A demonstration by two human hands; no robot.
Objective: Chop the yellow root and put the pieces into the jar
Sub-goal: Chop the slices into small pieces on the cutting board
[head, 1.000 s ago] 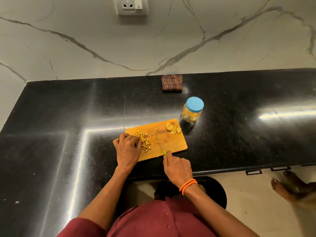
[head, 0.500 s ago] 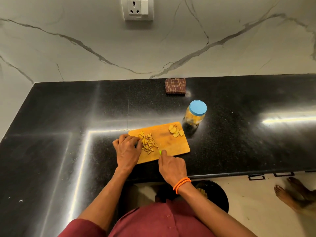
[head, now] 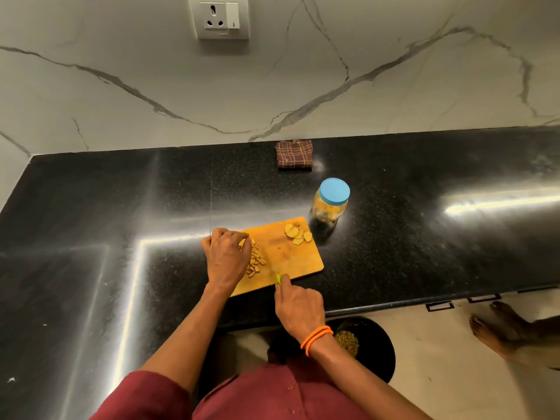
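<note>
- A wooden cutting board [head: 291, 259] is seen near the front edge of the black desk [head: 424, 237].
- Chopped yellow root pieces [head: 256, 262] are gathered under the curled fingers of the left hand [head: 227, 256]; sliced rounds [head: 297, 234] are left at the board's far right corner.
- A green-handled knife [head: 278, 278] is gripped by the right hand [head: 298, 307].
- The blue-lidded jar [head: 331, 201] is stood just beyond the board, lid on.

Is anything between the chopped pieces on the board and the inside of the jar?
Yes. The blue lid sits on the jar, closing its mouth. The chopped pieces and slices lie on the cutting board, with nothing on the counter between board and jar.
</note>
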